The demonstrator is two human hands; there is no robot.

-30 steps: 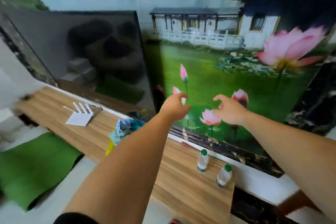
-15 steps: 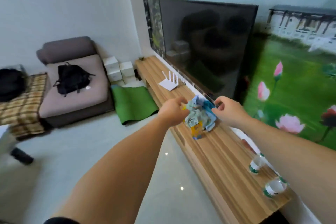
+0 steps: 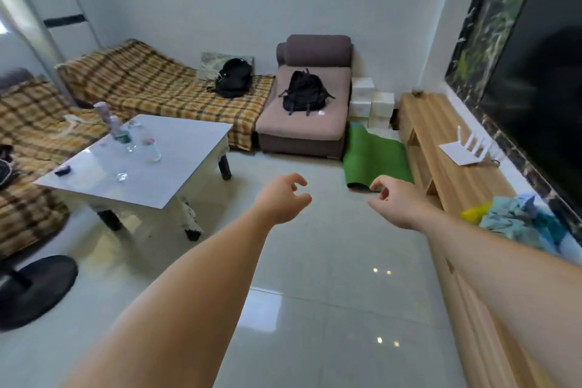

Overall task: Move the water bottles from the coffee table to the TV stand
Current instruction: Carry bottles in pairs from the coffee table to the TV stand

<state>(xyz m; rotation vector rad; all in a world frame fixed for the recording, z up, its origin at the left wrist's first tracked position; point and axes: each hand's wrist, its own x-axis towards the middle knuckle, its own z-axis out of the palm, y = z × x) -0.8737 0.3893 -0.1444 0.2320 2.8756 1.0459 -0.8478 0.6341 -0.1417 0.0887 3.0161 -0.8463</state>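
Clear water bottles (image 3: pixel 143 142) stand in a small cluster on the white coffee table (image 3: pixel 148 176) at the left; a taller pale bottle (image 3: pixel 110 121) leans beside them. The wooden TV stand (image 3: pixel 456 179) runs along the right wall under the black TV (image 3: pixel 541 82). My left hand (image 3: pixel 283 198) and my right hand (image 3: pixel 393 201) are stretched out over the tiled floor between table and stand, both empty with fingers curled apart. The bottles on the stand's near end are out of frame.
A crumpled blue cloth (image 3: pixel 522 220) and a white router (image 3: pixel 466 151) lie on the stand. A green mat (image 3: pixel 371 161) lies on the floor by a grey chair (image 3: pixel 305 123) with a black backpack (image 3: pixel 304 91). Plaid sofas (image 3: pixel 151 85) surround the table. A black fan base (image 3: pixel 34 290) sits bottom left.
The view has swung left, away from the TV stand and its two bottles, towards the coffee table. Both hands stay empty and now hover over the floor.
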